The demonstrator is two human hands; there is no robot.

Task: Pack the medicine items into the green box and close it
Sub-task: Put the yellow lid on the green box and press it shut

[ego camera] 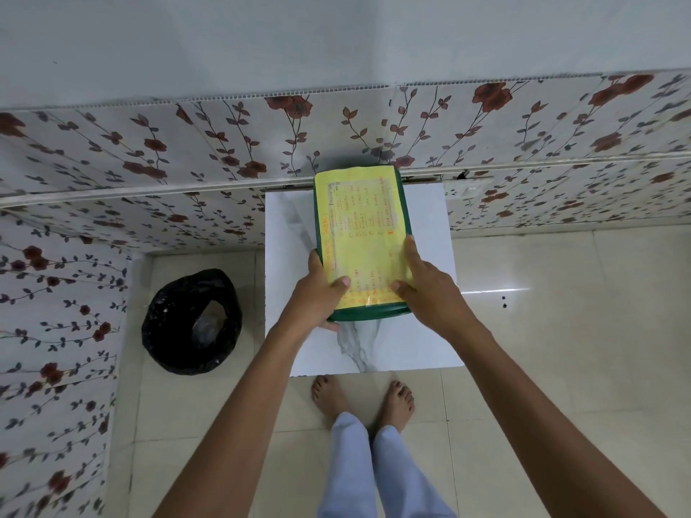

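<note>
Here, the green box (368, 314) is being held over the white marble-patterned tabletop (426, 330), with its lid shut and its long axis running away from the person toward the wall. Its top is being covered by a yellow label sheet (359, 226) printed with orange and dark lettering too small to be read, while a dark green rim is being shown around the sheet's edges. The near end of the box is being gripped from both sides. The left hand (318, 297) is being closed around the near left corner, its thumb being laid across the yellow sheet and its fingers being curled under the box's lower edge. The right hand (430, 286) is being pressed onto the near right part, its thumb being bent on the sheet and its fingers being stretched forward along the right edge. Whether the box is resting on the tabletop or is being lifted just clear of it cannot be told. No medicine items are being shown outside the box. A bin lined with a black bag (191, 323) is being seen on the tiled floor (561, 368) to the left of the table, well apart from the box. Bare feet (362, 398) are being placed on the floor just before the table's near edge.
</note>
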